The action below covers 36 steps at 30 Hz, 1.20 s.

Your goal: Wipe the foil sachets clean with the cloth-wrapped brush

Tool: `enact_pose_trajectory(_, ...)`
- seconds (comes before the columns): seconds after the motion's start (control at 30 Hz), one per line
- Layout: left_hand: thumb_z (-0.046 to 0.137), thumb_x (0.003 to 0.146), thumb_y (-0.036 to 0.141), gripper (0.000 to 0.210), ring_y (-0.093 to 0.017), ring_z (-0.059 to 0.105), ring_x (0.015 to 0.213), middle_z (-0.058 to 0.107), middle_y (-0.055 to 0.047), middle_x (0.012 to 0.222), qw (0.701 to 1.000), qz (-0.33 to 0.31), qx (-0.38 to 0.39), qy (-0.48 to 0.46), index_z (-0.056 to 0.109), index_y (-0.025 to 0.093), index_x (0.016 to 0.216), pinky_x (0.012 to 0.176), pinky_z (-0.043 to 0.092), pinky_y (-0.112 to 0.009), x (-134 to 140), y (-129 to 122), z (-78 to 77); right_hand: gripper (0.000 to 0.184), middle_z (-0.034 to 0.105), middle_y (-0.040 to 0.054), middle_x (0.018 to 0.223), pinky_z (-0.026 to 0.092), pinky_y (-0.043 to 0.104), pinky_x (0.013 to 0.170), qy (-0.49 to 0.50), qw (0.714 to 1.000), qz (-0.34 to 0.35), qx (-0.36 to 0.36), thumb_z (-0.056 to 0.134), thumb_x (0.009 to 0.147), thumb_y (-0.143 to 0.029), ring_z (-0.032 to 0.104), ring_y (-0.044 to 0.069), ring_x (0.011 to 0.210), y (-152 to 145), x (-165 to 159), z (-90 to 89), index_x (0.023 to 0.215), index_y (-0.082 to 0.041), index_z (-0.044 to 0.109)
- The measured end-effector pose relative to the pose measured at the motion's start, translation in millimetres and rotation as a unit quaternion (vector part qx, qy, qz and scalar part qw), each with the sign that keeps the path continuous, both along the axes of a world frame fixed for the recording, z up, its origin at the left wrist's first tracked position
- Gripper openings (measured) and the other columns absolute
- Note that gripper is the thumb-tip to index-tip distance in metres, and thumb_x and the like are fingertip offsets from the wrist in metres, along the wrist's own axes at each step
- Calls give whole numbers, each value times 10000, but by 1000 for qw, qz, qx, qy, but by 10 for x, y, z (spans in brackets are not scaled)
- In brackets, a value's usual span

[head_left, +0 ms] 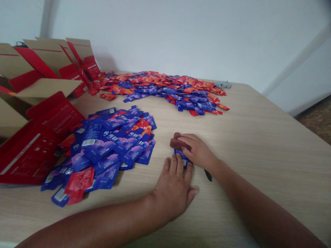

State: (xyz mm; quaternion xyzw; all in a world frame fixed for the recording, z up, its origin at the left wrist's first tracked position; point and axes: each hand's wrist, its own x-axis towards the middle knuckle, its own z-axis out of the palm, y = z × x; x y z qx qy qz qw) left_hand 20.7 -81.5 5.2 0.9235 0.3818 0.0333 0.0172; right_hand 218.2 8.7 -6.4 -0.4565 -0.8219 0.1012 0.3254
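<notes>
A blue sachet (184, 159) lies flat on the table, mostly hidden beneath my hands. My left hand (173, 184) rests open on its near edge, fingers stretched out and the thumb apart. With my right hand (198, 148) I grip a brown, soft-looking folded cloth (178, 143) that touches the far part of the sachet. Whether the cloth is folded or rolled is hard to make out. A slim black object (208, 175) pokes out under my right wrist; the rest of it is hidden.
A heap of blue and red sachets (111, 141) lies left of my hands. A longer pile of sachets (165, 86) stretches along the back edge, with a grey scrap (223, 84) at its right end. Open red cardboard boxes (38, 151) crowd the left side. A white wall (181, 34) stands behind.
</notes>
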Motion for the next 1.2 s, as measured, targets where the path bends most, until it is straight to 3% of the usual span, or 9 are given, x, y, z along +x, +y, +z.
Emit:
enact_pose_trajectory(0.3,454,1036,701,813,-495,350,1574,426,-283,1672,1000,-1,-6,0,450,156,1638,1236,277,-676,-10,-4,14,508,694,107,1398,538,571,1122,-12,998,-59,2,595,929,-122,640,313,1272,3,35,-46,1413,-265,652)
enact_pose_trajectory(0.47,445,1037,705,816,-497,342,1573,400,-290,1685,1000,2,0,-5,449,151,1637,1237,272,-679,-11,-8,-16,514,674,112,1423,542,552,1125,59,995,-53,58,576,962,-145,641,299,1286,-90,55,17,1457,-275,617)
enact_pose_trajectory(0.6,453,1040,692,815,-495,361,1557,421,-301,1663,1000,-1,0,-2,447,133,1632,1241,275,-671,-5,-13,2,555,674,114,1423,574,512,1079,91,991,48,82,598,937,-130,661,284,1271,-170,27,50,1470,-283,608)
enact_pose_trajectory(0.73,484,1037,669,767,-454,448,1488,519,-265,1589,1000,4,-4,2,488,148,1601,1243,280,-661,2,-16,63,564,715,112,1374,580,513,1081,48,988,143,27,613,889,-116,683,283,1249,-213,-35,80,1433,-262,634)
enact_pose_trajectory(0.93,509,1025,670,810,-465,363,1543,455,-264,1644,1000,2,1,-7,442,135,1629,1263,246,-658,6,-4,98,535,717,108,1387,562,551,1098,30,993,115,-13,618,894,-149,676,294,1256,-210,-57,126,1414,-270,644)
enact_pose_trajectory(1.2,483,1035,669,815,-489,391,1532,422,-300,1658,1000,4,-4,2,427,114,1629,1252,271,-657,2,-7,52,515,716,86,1393,546,517,1101,35,997,66,-22,641,878,-137,664,288,1252,-153,-53,86,1374,-269,669)
